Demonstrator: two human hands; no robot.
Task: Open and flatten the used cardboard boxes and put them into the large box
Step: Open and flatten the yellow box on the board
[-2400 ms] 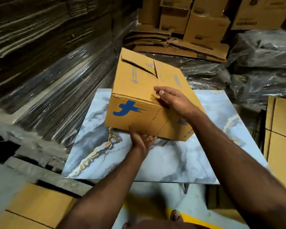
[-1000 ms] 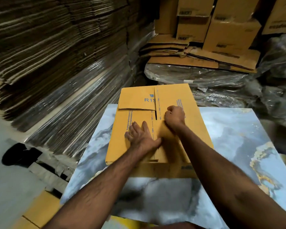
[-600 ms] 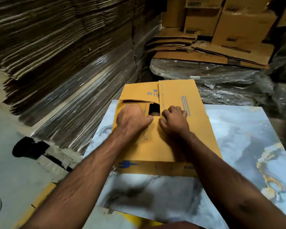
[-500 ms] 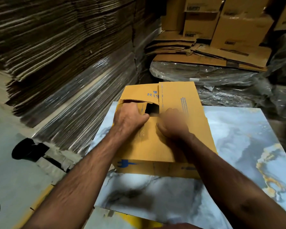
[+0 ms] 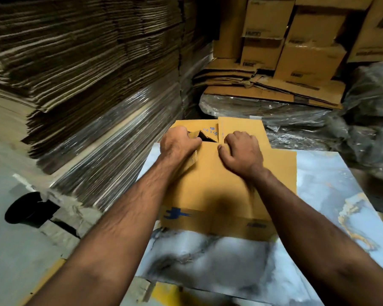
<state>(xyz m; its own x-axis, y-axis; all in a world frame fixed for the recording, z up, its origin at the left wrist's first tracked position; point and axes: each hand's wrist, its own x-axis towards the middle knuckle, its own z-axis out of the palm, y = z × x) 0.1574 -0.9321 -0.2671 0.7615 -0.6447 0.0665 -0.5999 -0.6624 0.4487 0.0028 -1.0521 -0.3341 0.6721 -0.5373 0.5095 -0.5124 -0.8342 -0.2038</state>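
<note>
Now both hands, left hand (image 5: 179, 144) & right hand (image 5: 241, 152), grip flaps at far end of cardboard box (image 5: 219, 195) (fingers curled in) on marble table (image 5: 318, 195).

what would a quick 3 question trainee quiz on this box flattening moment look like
1. True or false: the cardboard box lies on the marble-patterned tabletop.
2. Which hand grips the flap beside the dark opening in the box? A) left hand B) right hand C) neither
3. Fill in: the logo printed on the near side of the box is ____ in colour.

Key
1. True
2. A; the right hand, fingers curled, presses on the top panel next to it.
3. Blue
</note>
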